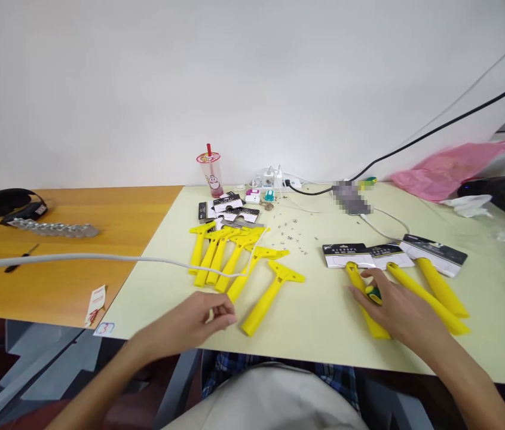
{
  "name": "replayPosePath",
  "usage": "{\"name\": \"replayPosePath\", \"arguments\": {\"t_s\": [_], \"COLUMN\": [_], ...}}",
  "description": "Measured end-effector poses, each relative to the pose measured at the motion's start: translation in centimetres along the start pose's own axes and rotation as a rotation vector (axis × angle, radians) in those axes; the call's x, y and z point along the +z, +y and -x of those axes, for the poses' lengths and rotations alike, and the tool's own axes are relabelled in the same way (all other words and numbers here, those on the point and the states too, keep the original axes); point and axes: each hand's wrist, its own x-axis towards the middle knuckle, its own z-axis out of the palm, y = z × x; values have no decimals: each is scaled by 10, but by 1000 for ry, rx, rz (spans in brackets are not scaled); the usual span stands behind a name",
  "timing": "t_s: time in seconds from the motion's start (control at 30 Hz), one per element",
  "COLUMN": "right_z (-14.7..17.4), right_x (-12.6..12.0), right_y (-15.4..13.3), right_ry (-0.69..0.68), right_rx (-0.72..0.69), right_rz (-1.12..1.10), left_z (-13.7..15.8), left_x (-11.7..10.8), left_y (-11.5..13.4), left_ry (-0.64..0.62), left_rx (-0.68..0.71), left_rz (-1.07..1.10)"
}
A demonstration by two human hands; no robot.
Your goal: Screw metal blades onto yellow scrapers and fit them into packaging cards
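Observation:
My right hand is closed around a green-and-yellow handle, which looks like a screwdriver; its shaft is hidden. Beneath that hand lies a yellow scraper handle, its top end by a black-and-white header card. Two more yellow handles with cards lie just to the right. My left hand has its fingers curled in above the table edge; whatever they may hold is hidden. Nearest to it is a yellow T-shaped scraper, beside a row of several similar scrapers.
Small metal screws or nuts are scattered mid-table. Behind the scrapers are loose cards and a drink cup. A white cable crosses over the scrapers. At the wall sit a power strip and a pink bag.

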Motion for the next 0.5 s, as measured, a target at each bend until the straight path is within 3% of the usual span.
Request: {"name": "replayPosePath", "arguments": {"t_s": [0.1, 0.23, 0.4, 0.5], "right_z": [1, 0, 0, -3], "right_x": [-3, -5, -14, -31], "right_y": [-2, -1, -2, -12], "right_ry": [-40, -7, 173, 310], "right_rx": [27, 19, -30, -63], "right_rz": [37, 85, 179, 117], "left_z": [-23, -60, -79, -82], "left_x": [42, 71, 72, 63], "left_y": [14, 33, 47, 48], "left_ry": [143, 168, 140, 211], "left_rx": [84, 71, 82, 102], "left_rz": [-311, -693, -692, -562]}}
